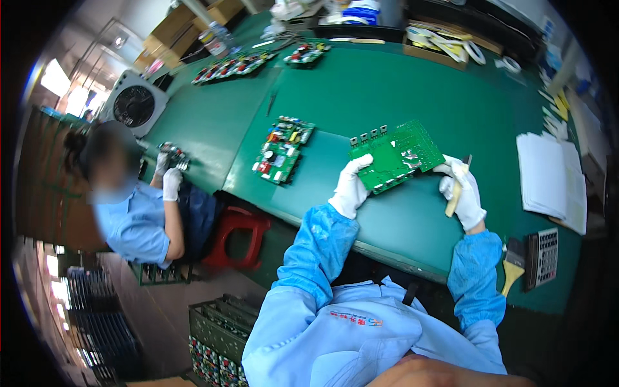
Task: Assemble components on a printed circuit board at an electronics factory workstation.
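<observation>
A green circuit board (385, 155) is held up over the table, tilted, its mostly flat green face with shiny solder patches toward me. Along its far left edge stand several small black parts. My left hand (350, 188), white-gloved, is closed on the board's near left corner. My gloved right hand (469, 198) is closed round a slim tool with a cream handle (454, 198), and its fingertips are at the board's right corner. The tool's tip is too small to make out. Left of my hands, another circuit board (282, 149) lies with its components up.
Several populated boards (233, 67) lie at the far left. Papers (548, 174), a calculator (545, 258) and a brush (513, 267) are at the right. A box of tape rolls (435, 48) stands far back. To the left, a co-worker (138, 213) handles a board near a fan (134, 104).
</observation>
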`<control>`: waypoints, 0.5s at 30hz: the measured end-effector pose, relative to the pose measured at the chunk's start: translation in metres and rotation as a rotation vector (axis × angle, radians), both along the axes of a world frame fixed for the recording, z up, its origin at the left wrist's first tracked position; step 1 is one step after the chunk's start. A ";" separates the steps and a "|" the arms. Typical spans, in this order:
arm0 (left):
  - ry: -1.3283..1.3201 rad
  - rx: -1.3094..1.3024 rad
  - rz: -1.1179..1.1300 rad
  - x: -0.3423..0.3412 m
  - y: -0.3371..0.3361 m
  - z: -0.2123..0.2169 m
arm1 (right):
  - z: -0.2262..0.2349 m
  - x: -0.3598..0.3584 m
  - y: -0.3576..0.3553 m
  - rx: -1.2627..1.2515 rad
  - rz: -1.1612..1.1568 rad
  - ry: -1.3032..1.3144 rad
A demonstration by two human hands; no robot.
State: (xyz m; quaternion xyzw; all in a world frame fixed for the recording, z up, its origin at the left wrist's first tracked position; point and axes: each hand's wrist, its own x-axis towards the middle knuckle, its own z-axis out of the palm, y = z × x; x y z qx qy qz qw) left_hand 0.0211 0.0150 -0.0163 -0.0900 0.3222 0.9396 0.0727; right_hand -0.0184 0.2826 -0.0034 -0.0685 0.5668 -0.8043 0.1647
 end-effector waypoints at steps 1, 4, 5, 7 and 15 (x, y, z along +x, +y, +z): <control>0.004 -0.015 0.026 0.003 -0.002 0.005 | 0.001 0.001 -0.001 0.033 -0.005 0.010; 0.103 -0.225 0.176 0.026 -0.008 0.027 | 0.003 0.001 -0.004 0.052 -0.006 0.014; 0.130 -0.350 0.245 0.030 -0.014 0.032 | 0.004 -0.001 -0.005 0.056 0.001 0.015; 0.194 -0.673 0.277 0.043 -0.036 0.039 | 0.009 0.001 -0.013 0.099 0.012 0.037; 1.064 -2.452 0.272 0.050 -0.101 0.028 | -0.002 0.006 -0.003 0.230 -0.034 0.121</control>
